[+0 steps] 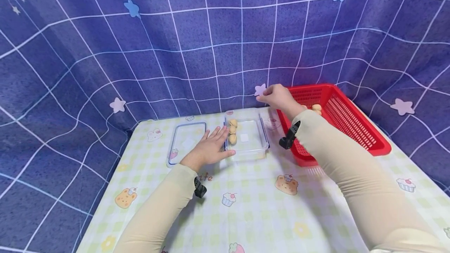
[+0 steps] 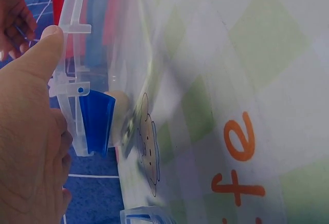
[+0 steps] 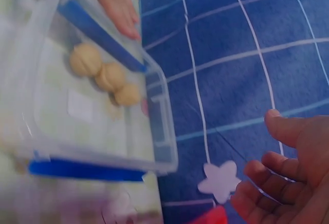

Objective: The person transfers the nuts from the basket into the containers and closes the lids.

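Observation:
A clear plastic box (image 1: pixel 251 128) with blue side clips holds three round tan walnut-like pieces (image 1: pixel 232 130), lined up along its left side. The same row shows in the right wrist view, inside the box (image 3: pixel 79 131). My left hand (image 1: pixel 207 149) rests against the box's left wall, fingers straight and thumb at the near corner; the left wrist view shows this hand (image 2: pixel 31 131) beside a blue clip (image 2: pixel 97 121). Raised between the box and the red basket (image 1: pixel 381 149), my right hand (image 1: pixel 279 97) has loosely bent fingers and is empty in the right wrist view (image 3: pixel 293 172).
More tan pieces (image 1: pixel 316 107) lie in the red basket, partly hidden by my right forearm. A clear lid with a blue seal (image 1: pixel 171 155) lies flat left of the box. Behind the patterned tablecloth (image 1: pixel 253 214) hangs a blue gridded curtain (image 1: pixel 225 57).

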Demonstrator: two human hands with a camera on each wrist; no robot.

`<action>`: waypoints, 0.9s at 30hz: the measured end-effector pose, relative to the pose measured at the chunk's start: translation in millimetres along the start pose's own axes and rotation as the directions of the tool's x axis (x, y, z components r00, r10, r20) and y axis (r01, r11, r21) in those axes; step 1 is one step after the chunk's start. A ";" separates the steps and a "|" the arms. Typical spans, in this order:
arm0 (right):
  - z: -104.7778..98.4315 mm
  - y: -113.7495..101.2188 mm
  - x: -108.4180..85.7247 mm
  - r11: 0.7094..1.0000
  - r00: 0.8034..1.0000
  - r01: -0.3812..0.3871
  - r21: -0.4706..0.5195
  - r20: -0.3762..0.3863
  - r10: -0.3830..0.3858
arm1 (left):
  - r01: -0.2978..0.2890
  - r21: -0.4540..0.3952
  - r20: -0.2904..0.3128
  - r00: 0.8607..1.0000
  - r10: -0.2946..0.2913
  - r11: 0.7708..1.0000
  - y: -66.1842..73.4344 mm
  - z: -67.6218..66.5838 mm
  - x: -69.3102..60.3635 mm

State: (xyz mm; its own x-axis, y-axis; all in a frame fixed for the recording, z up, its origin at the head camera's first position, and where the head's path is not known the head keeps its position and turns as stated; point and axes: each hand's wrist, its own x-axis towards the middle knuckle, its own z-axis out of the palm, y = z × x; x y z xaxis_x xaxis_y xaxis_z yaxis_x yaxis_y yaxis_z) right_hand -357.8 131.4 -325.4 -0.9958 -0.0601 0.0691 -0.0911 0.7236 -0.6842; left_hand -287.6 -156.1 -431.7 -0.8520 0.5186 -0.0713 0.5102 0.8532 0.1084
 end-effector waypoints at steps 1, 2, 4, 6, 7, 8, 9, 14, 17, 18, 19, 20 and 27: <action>-3.9 3.3 1.0 1.000 1.000 0.007 -0.002 -0.007 -0.007 | 0.001 -0.002 0.000 1.000 -0.001 1.000 0.1 0.0 0.1; -7.9 7.0 2.0 1.000 1.000 0.015 -0.003 -0.016 -0.015 | 0.001 -0.006 -0.001 1.000 -0.001 1.000 0.2 0.0 0.4; -15.5 14.3 3.9 1.000 0.999 0.024 0.002 -0.034 -0.024 | 0.002 -0.010 0.000 1.000 -0.002 1.000 0.4 -0.1 0.9; -22.6 21.6 5.5 0.999 0.998 0.031 0.009 -0.058 -0.031 | 0.006 -0.015 0.003 1.000 -0.006 1.000 0.7 -0.3 1.2; -25.6 25.9 7.0 0.999 0.997 0.032 0.017 -0.071 -0.031 | 0.007 -0.012 0.005 1.000 -0.007 1.000 0.9 -0.4 1.4; -28.5 29.7 7.9 0.999 0.996 0.032 0.021 -0.080 -0.031 | 0.008 -0.011 0.007 1.000 -0.008 1.000 0.9 -0.5 1.5; -31.2 33.0 8.4 0.999 0.996 0.028 0.027 -0.083 -0.026 | 0.010 -0.009 0.009 1.000 -0.010 1.000 1.0 -0.6 1.5; -41.3 47.9 10.1 0.999 0.996 0.006 0.046 -0.090 -0.002 | 0.002 -0.010 0.006 1.000 -0.002 1.000 0.9 -1.1 1.4; -44.5 57.3 11.3 0.999 0.996 0.006 0.053 -0.093 -0.001 | 0.001 -0.004 0.006 1.000 -0.001 1.000 0.1 -1.0 1.4; -45.1 61.0 11.7 0.998 0.995 0.008 0.058 -0.097 -0.002 | 0.002 -0.002 0.008 1.000 -0.002 1.000 0.0 -0.9 1.4; -45.5 65.2 12.4 0.998 0.995 0.009 0.066 -0.098 -0.002 | 0.003 -0.006 0.007 1.000 -0.003 1.000 -0.3 -0.6 1.4; -46.1 69.3 13.1 0.997 0.995 0.007 0.071 -0.099 0.000 | 0.004 -0.006 0.008 1.000 -0.004 1.000 -0.4 -0.3 1.5; -50.1 95.7 13.8 0.996 0.994 -0.019 0.090 -0.104 0.028 | 0.012 0.008 0.012 1.000 -0.012 1.000 0.2 0.5 -0.4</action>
State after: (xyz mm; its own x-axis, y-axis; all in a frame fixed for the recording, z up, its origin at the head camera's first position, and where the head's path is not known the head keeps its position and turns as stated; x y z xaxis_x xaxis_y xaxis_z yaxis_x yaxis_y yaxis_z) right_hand -379.8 234.3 -353.5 -0.9917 0.0321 0.1246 -0.0726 0.6596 -0.7481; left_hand -287.1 -156.2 -432.2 -0.8564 0.5093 -0.0844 0.5013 0.8595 0.0998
